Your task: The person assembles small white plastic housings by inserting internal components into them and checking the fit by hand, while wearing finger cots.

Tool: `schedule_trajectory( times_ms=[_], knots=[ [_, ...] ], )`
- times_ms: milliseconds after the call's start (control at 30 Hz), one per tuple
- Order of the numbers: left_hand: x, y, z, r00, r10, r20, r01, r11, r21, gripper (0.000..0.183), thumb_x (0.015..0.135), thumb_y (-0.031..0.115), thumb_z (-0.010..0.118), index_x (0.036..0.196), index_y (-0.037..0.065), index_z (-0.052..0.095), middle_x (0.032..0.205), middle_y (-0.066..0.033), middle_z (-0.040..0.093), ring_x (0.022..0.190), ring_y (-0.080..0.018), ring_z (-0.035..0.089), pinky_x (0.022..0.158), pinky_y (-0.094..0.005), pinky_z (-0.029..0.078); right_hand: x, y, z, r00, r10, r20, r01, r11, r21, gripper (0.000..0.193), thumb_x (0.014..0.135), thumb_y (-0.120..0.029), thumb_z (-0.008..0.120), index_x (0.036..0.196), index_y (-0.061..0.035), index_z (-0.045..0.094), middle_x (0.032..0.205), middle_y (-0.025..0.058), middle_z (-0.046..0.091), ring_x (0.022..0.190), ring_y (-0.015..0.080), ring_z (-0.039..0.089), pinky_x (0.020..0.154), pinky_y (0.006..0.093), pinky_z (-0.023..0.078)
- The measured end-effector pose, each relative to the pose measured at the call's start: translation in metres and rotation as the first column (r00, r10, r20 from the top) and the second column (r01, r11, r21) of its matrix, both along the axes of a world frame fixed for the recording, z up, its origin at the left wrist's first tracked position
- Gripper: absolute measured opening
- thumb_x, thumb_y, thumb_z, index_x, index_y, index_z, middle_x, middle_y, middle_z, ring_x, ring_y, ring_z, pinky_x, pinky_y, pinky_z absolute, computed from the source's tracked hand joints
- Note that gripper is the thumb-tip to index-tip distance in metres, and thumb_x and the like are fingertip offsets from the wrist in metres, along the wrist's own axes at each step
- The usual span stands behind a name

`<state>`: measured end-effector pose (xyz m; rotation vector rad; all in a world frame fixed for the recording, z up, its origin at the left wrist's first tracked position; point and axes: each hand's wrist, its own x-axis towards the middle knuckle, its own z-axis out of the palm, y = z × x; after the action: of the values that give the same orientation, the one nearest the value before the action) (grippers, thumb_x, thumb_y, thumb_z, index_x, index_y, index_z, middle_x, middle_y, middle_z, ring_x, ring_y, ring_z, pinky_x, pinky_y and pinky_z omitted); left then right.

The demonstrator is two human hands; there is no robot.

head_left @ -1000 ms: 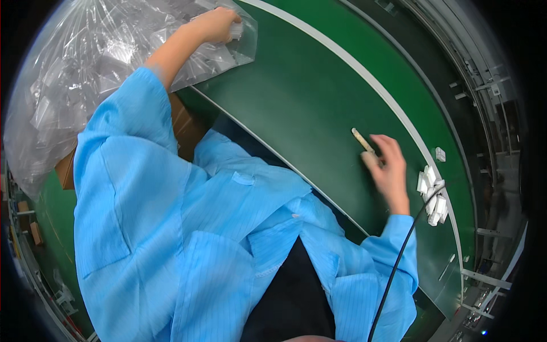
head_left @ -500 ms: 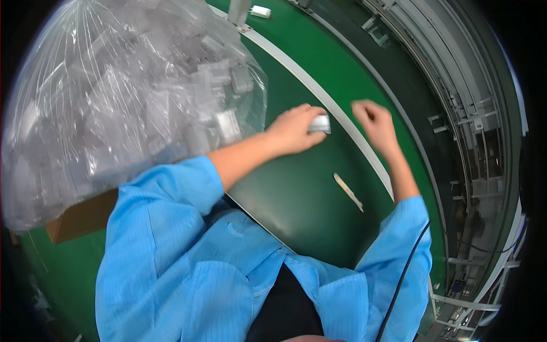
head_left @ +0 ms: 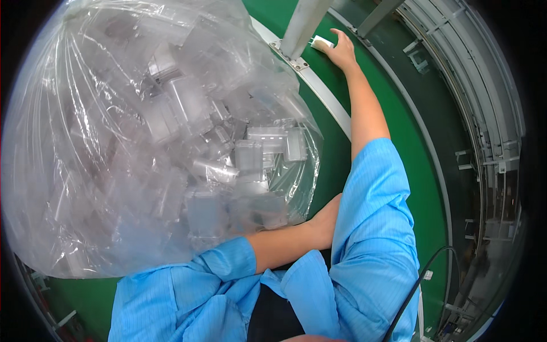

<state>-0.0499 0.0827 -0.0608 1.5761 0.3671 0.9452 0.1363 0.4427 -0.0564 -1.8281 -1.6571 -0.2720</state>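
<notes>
My right arm stretches far forward over the white rail (head_left: 319, 85). Beyond it, on the green belt (head_left: 364, 97), lies a small white block (head_left: 323, 42) with thin prongs at one end, resembling a plug adapter. My right hand (head_left: 341, 52) is at this block, thumb against its near side and fingers spread apart, not closed round it. Close to my body, my left hand (head_left: 326, 219) points right, and my right sleeve covers its fingers. Whatever it may hold is hidden. A big clear plastic bag (head_left: 114, 171) full of transparent plastic cases (head_left: 188, 102) bulges beside my left forearm.
A grey metal post (head_left: 305, 28) rises from the rail, just left of my reaching hand. Past the belt, metal rails and framework (head_left: 490, 142) curve along the right side. A black cable (head_left: 419, 279) hangs by my right sleeve.
My right hand has moved forward and left to the white block. My left hand has drawn back toward my body behind the right sleeve; the small clear case it held is out of sight.
</notes>
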Motion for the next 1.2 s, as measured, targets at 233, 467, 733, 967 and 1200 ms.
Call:
schedule_trajectory(
  times_ms=[233, 467, 733, 967, 1200],
  knots=[
    [0.002, 0.006, -0.005, 0.97, -0.051, -0.24, 0.116, 0.956, 0.268, 0.04, 0.081, 0.014, 0.059, 0.118, 0.002, 0.052, 0.115, -0.0183, 0.052, 0.106, -0.0346, 0.053, 0.094, -0.0396, 0.044, -0.017, -0.073, 0.028, 0.962, 0.149, -0.228, -0.161, 0.986, -0.033, 0.054, 0.068, -0.029, 0.079, 0.112, -0.0075, 0.057, 0.096, 0.0133, 0.068, 0.088, 0.0302, 0.066, 0.078, 0.0379, 0.052],
    [-0.008, 0.005, 0.014, 0.981, 0.1, -0.165, -0.043, 0.947, 0.319, 0.056, 0.07, 0.015, 0.073, 0.123, 0.017, 0.056, 0.099, -0.0115, 0.055, 0.085, -0.0248, 0.06, 0.071, -0.0354, 0.052, 0.011, -0.349, 0.122, 0.653, 0.157, -0.741, -0.389, 0.909, -0.15, 0.036, 0.083, -0.015, 0.067, 0.116, -0.006, 0.057, 0.103, 0.0052, 0.064, 0.093, 0.0134, 0.063, 0.063, 0.0242, 0.049],
    [-0.015, -0.013, 0.034, 0.938, -0.312, -0.149, 0.303, 0.95, -0.079, 0.042, 0.09, 0.017, 0.061, 0.127, 0.0, 0.051, 0.118, -0.0066, 0.057, 0.097, -0.016, 0.059, 0.083, -0.028, 0.045, -0.001, -0.589, 0.085, 0.871, -0.094, -0.483, -0.004, 0.98, -0.199, 0.056, 0.071, -0.02, 0.08, 0.12, -0.0094, 0.056, 0.096, 0.0068, 0.065, 0.085, 0.0142, 0.063, 0.072, 0.0283, 0.05],
    [0.045, -0.07, 0.078, 0.771, -0.637, 0.018, 0.612, 0.732, -0.301, 0.041, 0.091, 0.019, 0.058, 0.126, 0.0, 0.049, 0.129, -0.0114, 0.051, 0.12, -0.0228, 0.05, 0.103, -0.041, 0.041, 0.002, -0.588, 0.1, 0.988, -0.012, -0.157, 0.009, 1.0, -0.014, 0.042, 0.074, -0.021, 0.074, 0.109, -0.0061, 0.058, 0.084, 0.0133, 0.066, 0.071, 0.0252, 0.065, 0.065, 0.032, 0.051],
    [0.07, -0.087, 0.055, 0.777, -0.608, 0.165, 0.605, 0.646, -0.466, 0.043, 0.094, 0.02, 0.054, 0.129, -0.003, 0.044, 0.128, -0.0153, 0.051, 0.116, -0.0258, 0.053, 0.101, -0.0457, 0.044, 0.025, -0.584, 0.056, 0.028, 0.246, -0.969, -0.152, 0.959, 0.239, 0.026, 0.085, -0.014, 0.067, 0.105, 0.0004, 0.059, 0.086, 0.0042, 0.062, 0.062, 0.0072, 0.054, 0.056, 0.0207, 0.046]
  ],
)
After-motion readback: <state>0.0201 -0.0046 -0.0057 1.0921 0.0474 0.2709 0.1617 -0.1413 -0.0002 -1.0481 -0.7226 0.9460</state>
